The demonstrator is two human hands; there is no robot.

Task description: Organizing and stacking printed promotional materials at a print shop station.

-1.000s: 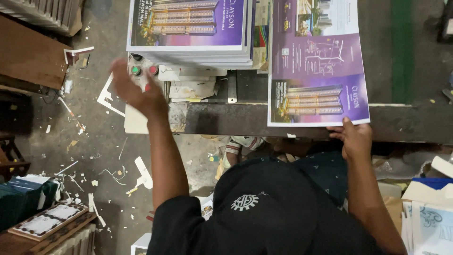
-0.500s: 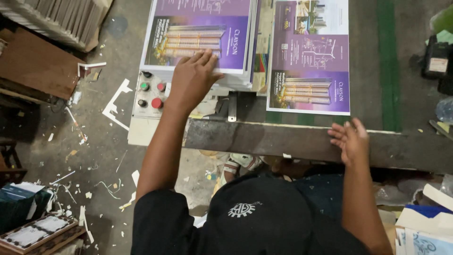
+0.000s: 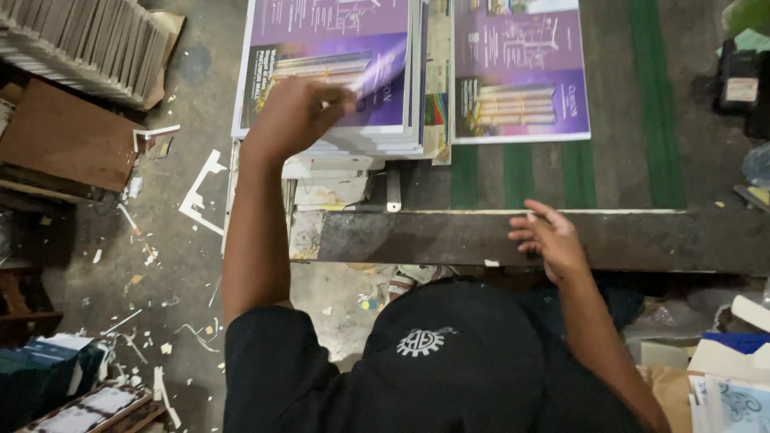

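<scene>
Item: left hand (image 3: 295,116), lying on the stack of purple printed sheets (image 3: 337,72) at the upper middle of the view, fingers curled together and pinching the top sheet, whose blurred corner is lifting off the pile just beside the fingertips. Item: right hand (image 3: 549,240), hovering over the near metal edge of the worktable (image 3: 642,240), fingers loosely spread and holding nothing; whether the fingertips are touching the edge cannot be told. Item: single purple printed sheet (image 3: 520,72), lying flat on the green-striped table surface, to the right of the stack and well apart from the right hand. Item: person's black-capped head and black shirt, filling the lower middle of the view. Item: row of stacked grey boards (image 3: 88,48), leaning at the upper left above a brown board (image 3: 68,136). Item: white paper offcuts (image 3: 200,196), lying scattered across the dusty floor at the left. Item: dark container with a pale label (image 3: 738,80), standing at the table's far right
</scene>
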